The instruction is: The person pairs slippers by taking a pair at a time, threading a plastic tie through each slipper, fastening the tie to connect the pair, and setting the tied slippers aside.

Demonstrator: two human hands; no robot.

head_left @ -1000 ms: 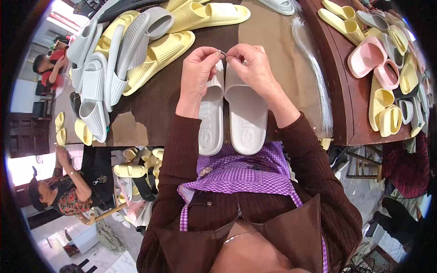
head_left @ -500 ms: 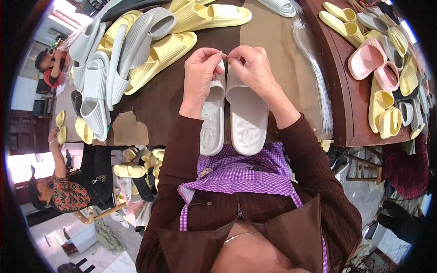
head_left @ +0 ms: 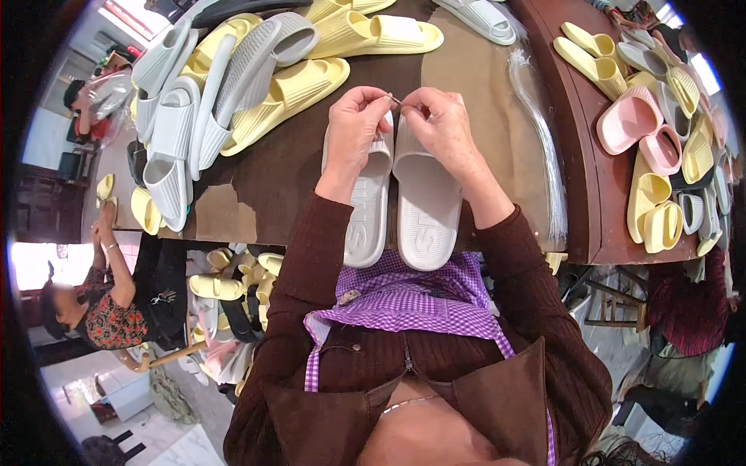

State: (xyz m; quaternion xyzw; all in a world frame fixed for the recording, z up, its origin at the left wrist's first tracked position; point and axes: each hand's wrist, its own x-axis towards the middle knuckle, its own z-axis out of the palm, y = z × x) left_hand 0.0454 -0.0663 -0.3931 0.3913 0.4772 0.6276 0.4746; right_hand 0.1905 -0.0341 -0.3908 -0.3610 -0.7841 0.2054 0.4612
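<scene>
A pair of pale grey slide sandals lies side by side under my hands, the left slide (head_left: pixel 367 225) and the right slide (head_left: pixel 430 221), with their heel ends over the near table edge. Above their straps, my left hand (head_left: pixel 357 128) pinches a thin strand (head_left: pixel 395 99) between thumb and fingertips. My right hand (head_left: pixel 439 124) is closed in a pinch on the same strand, close beside the left. The fingers partly hide the strand and the front of the slides. A bundle of thin whitish strands (head_left: pixel 550 155) lies to the right on the brown table (head_left: pixel 295 175).
Grey slides (head_left: pixel 167 124) and yellow slides (head_left: pixel 291 101) are heaped at the left of the table. A pink slide (head_left: pixel 629 120) lies among others on the right-hand table. A single grey slide (head_left: pixel 482 19) is at the far edge. A co-worker (head_left: pixel 116 311) sits at left.
My view has shifted slightly, so the things on the table sit a little to the right. Both hands still pinch above the slides. The co-worker's hands at left have come together.
</scene>
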